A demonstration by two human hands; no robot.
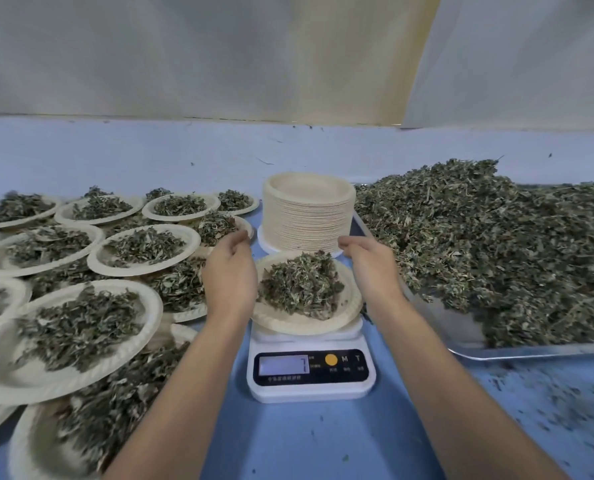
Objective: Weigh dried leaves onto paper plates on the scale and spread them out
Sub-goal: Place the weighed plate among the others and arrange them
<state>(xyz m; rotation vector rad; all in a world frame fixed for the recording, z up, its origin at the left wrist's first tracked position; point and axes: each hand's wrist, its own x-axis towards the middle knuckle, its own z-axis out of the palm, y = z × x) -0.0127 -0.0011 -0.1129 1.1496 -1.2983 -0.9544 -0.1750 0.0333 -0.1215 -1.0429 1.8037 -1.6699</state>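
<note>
While the paper plate (299,325) of dried leaves (300,285) sits on the scale (311,389), the left hand (229,275) and right hand (371,268) flank it. Both have loosely curled fingers; whether they hold its rim I cannot tell.

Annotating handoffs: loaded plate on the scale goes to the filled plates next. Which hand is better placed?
Probably the left hand: it is at the left rim of the plate, beside the filled plates. The right hand is on the tray side, farther from them.
</note>
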